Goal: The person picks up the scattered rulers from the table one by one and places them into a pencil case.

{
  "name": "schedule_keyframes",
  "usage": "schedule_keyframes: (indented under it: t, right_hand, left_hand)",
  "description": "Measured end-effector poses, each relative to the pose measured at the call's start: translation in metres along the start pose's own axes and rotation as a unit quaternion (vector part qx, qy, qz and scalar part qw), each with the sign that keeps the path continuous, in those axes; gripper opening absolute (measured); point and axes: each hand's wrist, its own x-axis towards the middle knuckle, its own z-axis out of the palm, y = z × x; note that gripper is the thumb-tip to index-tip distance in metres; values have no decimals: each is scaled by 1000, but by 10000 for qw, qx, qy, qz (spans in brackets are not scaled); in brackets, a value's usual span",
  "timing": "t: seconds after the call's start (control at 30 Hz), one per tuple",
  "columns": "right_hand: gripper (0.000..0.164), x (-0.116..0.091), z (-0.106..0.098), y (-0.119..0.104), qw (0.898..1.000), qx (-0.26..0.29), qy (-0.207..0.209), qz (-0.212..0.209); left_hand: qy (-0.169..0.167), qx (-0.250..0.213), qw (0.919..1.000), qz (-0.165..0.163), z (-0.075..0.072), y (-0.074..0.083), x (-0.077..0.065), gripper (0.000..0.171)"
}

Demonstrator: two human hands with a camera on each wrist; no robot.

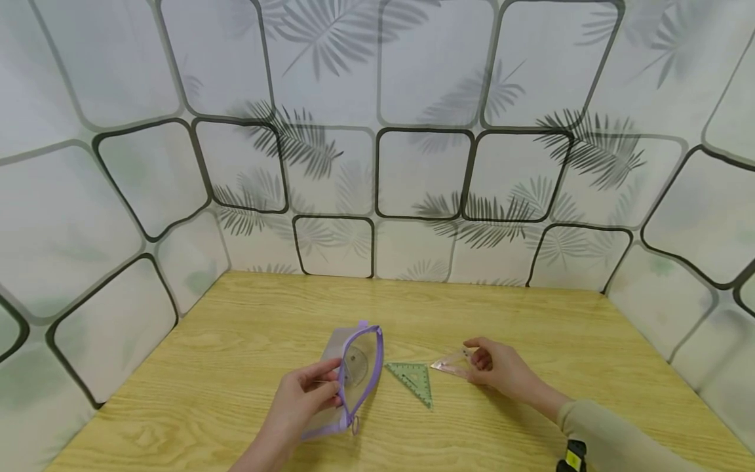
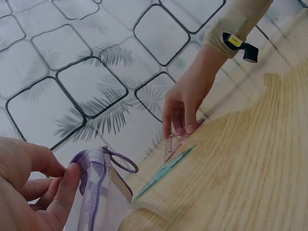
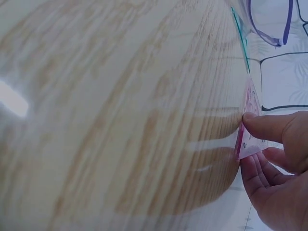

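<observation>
While attention is drawn first to the near right, a dark device [image 1: 572, 455] is seen worn over a pale sleeve [image 1: 613, 432]; its yellow label bears marks too small to be read. At the near middle, the left side of a purple-trimmed pouch [image 1: 380, 357] is pinched between the thumb and fingers of the left hand [image 1: 295, 398]. Its mouth is held gaping to the right, and a ring pull [image 1: 356, 426] hangs at the near end. The pouch should prove light, soft and inclined to fold, so it is best gripped by the firmer zip edge. A clear round piece [image 1: 356, 367], probably a protractor, is seen inside.

To the right, a green set square [image 1: 406, 376] lies flat on the worktop [image 1: 236, 354], its graduations visible but its figures illegible. Just beyond its far right corner, a clear pink set square [image 1: 446, 368] is pinched by the thumb and fingertips of the right hand [image 1: 506, 371]. Both set squares are judged light, stiff, slippery and liable to snap if bent; they are best taken by opposite edges. Whether their corners touch cannot be told. Dark marks are carried by the pink 1, but no brand can be made out.
</observation>
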Motion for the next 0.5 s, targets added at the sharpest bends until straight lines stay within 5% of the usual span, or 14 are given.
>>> schedule_keyframes:
  t: [0.5]
  right_hand:
    - [42,1,-4,2,9997,25,-209,-130]
  left_hand:
    - [47,53,10000,-27,0,0,0,46]
